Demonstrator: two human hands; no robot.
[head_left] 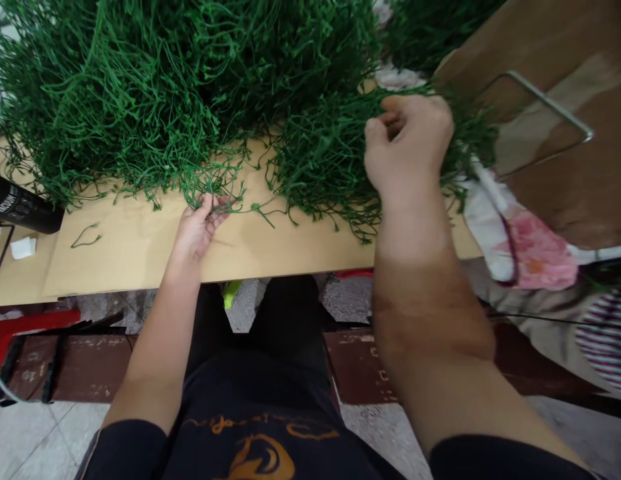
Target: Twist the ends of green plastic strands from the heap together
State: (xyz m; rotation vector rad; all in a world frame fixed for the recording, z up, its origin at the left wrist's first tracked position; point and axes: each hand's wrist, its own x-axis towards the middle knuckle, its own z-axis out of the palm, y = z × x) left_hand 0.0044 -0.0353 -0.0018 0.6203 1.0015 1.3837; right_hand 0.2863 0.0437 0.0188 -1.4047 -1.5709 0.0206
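Across the upper left and top middle of the frame, a big bushy heap of thin green plastic-looking stems (pixel 190 87). Under it, a wide flat tan bench (pixel 115 267). Right of the middle, a smaller, flatter pile of the same green stems (pixel 320 160). Probably light, bendy and springy, not slippery, but quick to tangle; maybe easy to snap at the little forked tips. Best to pinch by the bare stalk, not the fluffy ends, and tug slowly. Over the smaller pile, the right hand (pixel 410 137), fingers curled with a gap by the thumb; cannot tell if holding a stem. Left of the middle, the left hand (pixel 200 230), fingers closed loosely on a small bunch of green sprigs (pixel 210 181). Near the left edge, one loose green sprig (pixel 86 244), flat on the bench.
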